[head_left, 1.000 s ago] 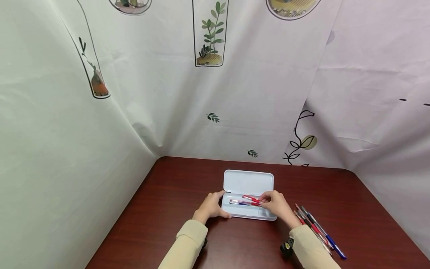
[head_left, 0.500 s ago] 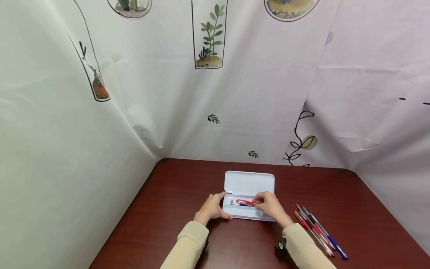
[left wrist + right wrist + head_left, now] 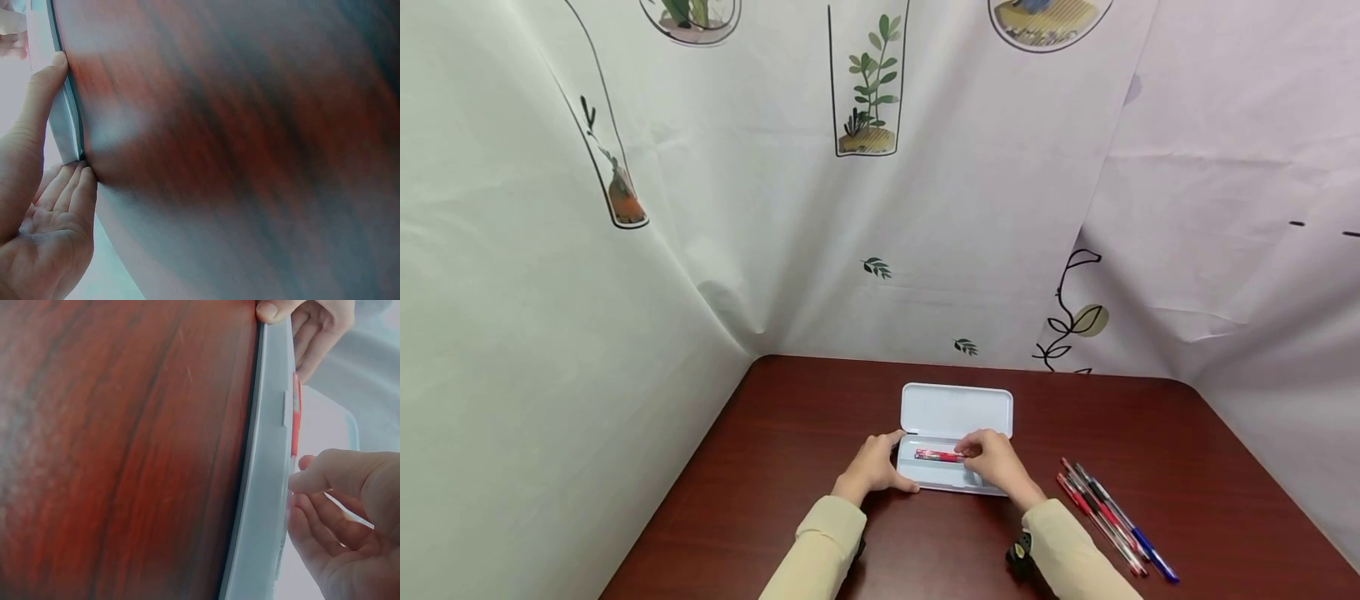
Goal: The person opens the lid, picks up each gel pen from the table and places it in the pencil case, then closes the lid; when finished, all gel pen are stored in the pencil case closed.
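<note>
A white pencil case [image 3: 936,477] lies on the table with its lid [image 3: 957,410] raised at the back. My left hand [image 3: 872,468] grips the case's left end, the thumb on the front edge and the fingers round by the far corner. Over the right half of the tray, my right hand [image 3: 997,463] pinches a red-capped pen [image 3: 934,456] lengthwise inside the case. The pen's right end is hidden by the fingers. In the right wrist view, the red pen [image 3: 296,419] shows just above the case's front wall [image 3: 265,437]. Pens beneath it are mostly covered.
Several loose pens [image 3: 1112,518], red, black and blue, lie in a slanting bunch on the dark red table [image 3: 760,467], right of the case and beside the right forearm. A white printed cloth [image 3: 970,208] hangs behind the table and at its sides.
My right hand has moved left and lower with the red pen, which now lies in line over the blue-and-clear pen in the tray. The left hand keeps its place on the case.
</note>
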`<state>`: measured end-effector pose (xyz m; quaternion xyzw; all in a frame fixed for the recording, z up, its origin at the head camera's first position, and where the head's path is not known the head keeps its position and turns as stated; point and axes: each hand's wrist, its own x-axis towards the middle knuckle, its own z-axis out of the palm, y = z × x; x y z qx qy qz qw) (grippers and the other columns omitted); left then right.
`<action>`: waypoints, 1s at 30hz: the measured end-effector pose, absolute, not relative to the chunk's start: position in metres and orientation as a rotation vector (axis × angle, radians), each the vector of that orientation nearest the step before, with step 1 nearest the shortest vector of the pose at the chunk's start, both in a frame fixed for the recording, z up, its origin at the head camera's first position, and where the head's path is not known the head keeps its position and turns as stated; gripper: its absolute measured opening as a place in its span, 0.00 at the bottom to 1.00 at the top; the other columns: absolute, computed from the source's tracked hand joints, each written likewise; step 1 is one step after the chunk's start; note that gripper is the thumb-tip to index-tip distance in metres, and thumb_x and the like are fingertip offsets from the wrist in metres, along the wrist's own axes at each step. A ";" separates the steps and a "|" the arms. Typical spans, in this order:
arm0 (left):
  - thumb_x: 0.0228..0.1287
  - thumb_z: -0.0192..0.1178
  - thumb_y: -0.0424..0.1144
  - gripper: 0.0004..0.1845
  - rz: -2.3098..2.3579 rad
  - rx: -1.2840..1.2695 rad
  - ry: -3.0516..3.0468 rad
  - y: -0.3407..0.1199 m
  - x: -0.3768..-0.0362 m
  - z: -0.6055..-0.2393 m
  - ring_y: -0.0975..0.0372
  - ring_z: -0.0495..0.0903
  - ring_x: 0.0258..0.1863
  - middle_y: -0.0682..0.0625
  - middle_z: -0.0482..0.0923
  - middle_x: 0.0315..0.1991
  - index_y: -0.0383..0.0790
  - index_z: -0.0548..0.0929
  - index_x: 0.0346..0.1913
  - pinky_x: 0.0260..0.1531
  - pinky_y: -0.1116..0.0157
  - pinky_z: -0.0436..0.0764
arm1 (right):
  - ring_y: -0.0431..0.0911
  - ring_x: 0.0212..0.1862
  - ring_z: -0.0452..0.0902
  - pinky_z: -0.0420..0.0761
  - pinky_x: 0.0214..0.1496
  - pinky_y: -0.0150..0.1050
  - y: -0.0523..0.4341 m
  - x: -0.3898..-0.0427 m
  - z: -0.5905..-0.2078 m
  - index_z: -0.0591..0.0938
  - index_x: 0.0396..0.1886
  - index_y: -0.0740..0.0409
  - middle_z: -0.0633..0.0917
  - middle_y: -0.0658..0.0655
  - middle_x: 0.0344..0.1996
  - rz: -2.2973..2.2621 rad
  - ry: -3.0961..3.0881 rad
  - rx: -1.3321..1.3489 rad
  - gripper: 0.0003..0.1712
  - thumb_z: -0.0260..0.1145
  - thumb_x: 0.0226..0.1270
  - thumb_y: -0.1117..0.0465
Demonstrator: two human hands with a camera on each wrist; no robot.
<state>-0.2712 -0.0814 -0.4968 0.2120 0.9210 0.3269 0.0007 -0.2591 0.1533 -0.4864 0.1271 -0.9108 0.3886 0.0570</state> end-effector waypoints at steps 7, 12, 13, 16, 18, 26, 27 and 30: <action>0.33 0.84 0.46 0.48 1.018 0.665 2.890 -0.082 -0.271 -0.499 0.56 0.79 0.47 0.41 0.82 0.51 0.33 0.76 0.62 0.52 0.57 0.79 | 0.41 0.31 0.74 0.78 0.35 0.34 0.155 -0.256 -0.488 0.88 0.32 0.60 0.86 0.52 0.29 1.174 -2.738 0.330 0.10 0.71 0.51 0.75; 0.33 0.84 0.45 0.47 1.023 0.672 2.903 -0.082 -0.272 -0.499 0.55 0.80 0.47 0.40 0.82 0.51 0.33 0.76 0.61 0.51 0.57 0.79 | 0.41 0.31 0.74 0.78 0.36 0.35 0.157 -0.255 -0.484 0.89 0.33 0.59 0.86 0.52 0.31 1.172 -2.723 0.326 0.10 0.71 0.52 0.74; 0.33 0.84 0.45 0.48 1.023 0.671 2.903 -0.082 -0.272 -0.498 0.55 0.80 0.47 0.40 0.82 0.51 0.33 0.76 0.62 0.51 0.56 0.79 | 0.41 0.32 0.75 0.78 0.36 0.35 0.158 -0.255 -0.484 0.89 0.33 0.59 0.87 0.52 0.31 1.166 -2.724 0.322 0.10 0.71 0.52 0.74; 0.33 0.84 0.45 0.48 1.025 0.666 2.897 -0.082 -0.273 -0.497 0.54 0.80 0.47 0.40 0.82 0.51 0.33 0.76 0.62 0.52 0.56 0.78 | 0.41 0.33 0.75 0.79 0.38 0.36 0.160 -0.253 -0.482 0.89 0.33 0.58 0.87 0.52 0.32 1.147 -2.732 0.298 0.10 0.71 0.53 0.73; 0.33 0.84 0.45 0.48 1.027 0.667 2.891 -0.082 -0.273 -0.496 0.54 0.79 0.47 0.40 0.82 0.51 0.33 0.76 0.62 0.52 0.56 0.78 | 0.41 0.33 0.75 0.79 0.38 0.37 0.161 -0.252 -0.481 0.89 0.33 0.58 0.87 0.52 0.33 1.132 -2.738 0.281 0.09 0.72 0.53 0.73; 0.32 0.84 0.43 0.48 1.034 0.662 2.886 -0.083 -0.269 -0.491 0.53 0.79 0.47 0.38 0.81 0.52 0.31 0.76 0.61 0.53 0.54 0.78 | 0.41 0.32 0.75 0.78 0.37 0.35 0.168 -0.250 -0.478 0.89 0.33 0.57 0.87 0.52 0.32 1.118 -2.745 0.235 0.09 0.72 0.52 0.72; 0.32 0.84 0.44 0.47 1.030 0.661 2.887 -0.083 -0.270 -0.492 0.53 0.79 0.47 0.39 0.81 0.52 0.32 0.76 0.61 0.53 0.55 0.78 | 0.41 0.32 0.75 0.78 0.36 0.35 0.170 -0.250 -0.478 0.89 0.33 0.57 0.87 0.52 0.32 1.116 -2.741 0.234 0.09 0.72 0.52 0.72; 0.32 0.84 0.45 0.48 1.027 0.657 2.887 -0.084 -0.271 -0.495 0.54 0.79 0.47 0.40 0.81 0.52 0.33 0.76 0.62 0.53 0.56 0.78 | 0.41 0.31 0.74 0.77 0.35 0.34 0.176 -0.249 -0.476 0.89 0.33 0.58 0.87 0.52 0.31 1.107 -2.736 0.222 0.08 0.72 0.53 0.71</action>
